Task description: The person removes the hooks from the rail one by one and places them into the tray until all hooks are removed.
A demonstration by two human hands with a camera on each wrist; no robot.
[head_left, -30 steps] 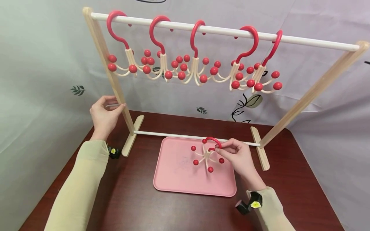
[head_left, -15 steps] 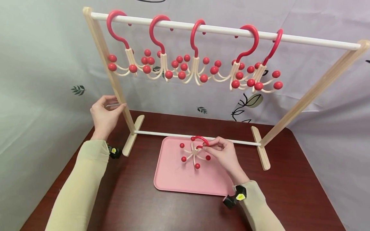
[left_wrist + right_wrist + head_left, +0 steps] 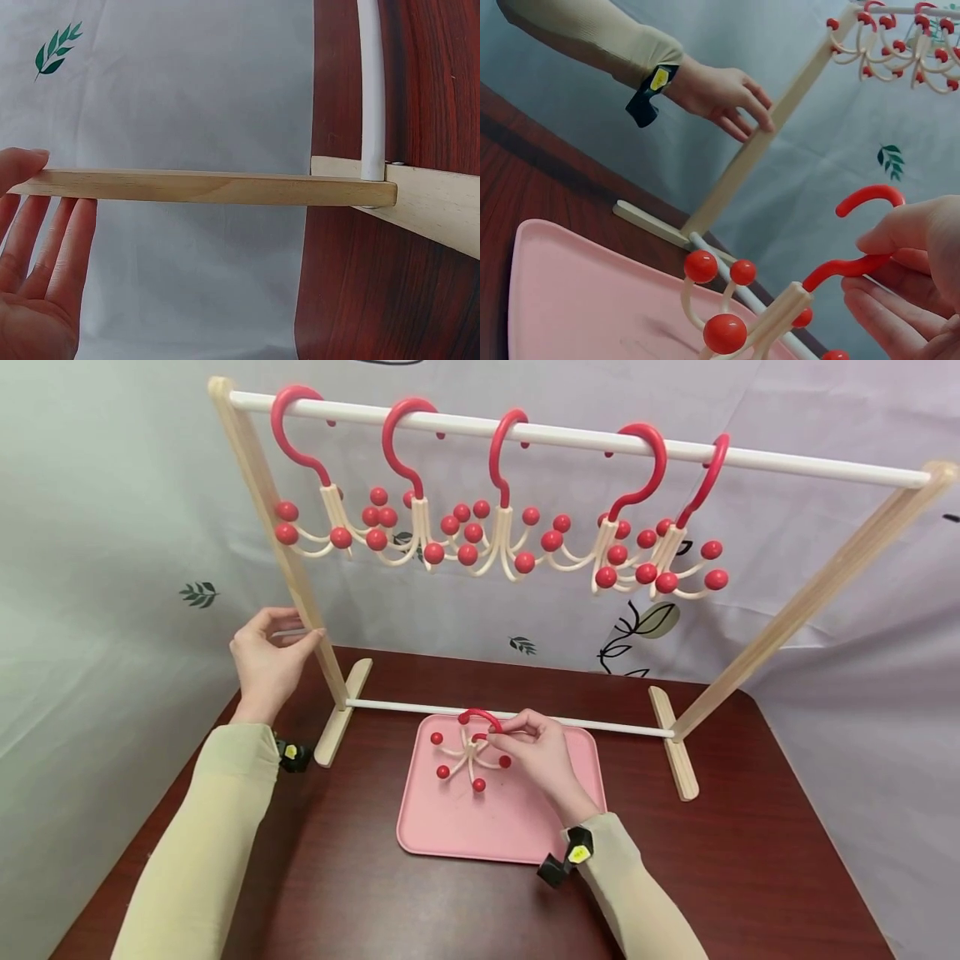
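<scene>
My right hand (image 3: 542, 758) pinches the red hook of a small hanger (image 3: 471, 750) between thumb and fingers. Its cream arms spread out, each tipped with a red ball, above the pink tray (image 3: 442, 827). In the right wrist view the hook curves up past the thumb, and the hanger's cream stem (image 3: 784, 315) tilts down to the left. On the left, my left hand (image 3: 264, 662) holds the wooden post (image 3: 288, 568) of a rack, thumb on one side and fingers on the other, as the left wrist view shows along the post (image 3: 210, 186).
Several similar hangers (image 3: 504, 518) hang from the rack's white top rail (image 3: 585, 437). A lower white rod (image 3: 405, 707) runs behind the tray between two wooden feet (image 3: 343, 714). The right post (image 3: 817, 597) slants upward. A patterned cloth (image 3: 135, 527) hangs behind the dark red table (image 3: 330, 877).
My right hand has moved left across the tray, carrying the hanger with it. My left hand keeps its place on the post.
</scene>
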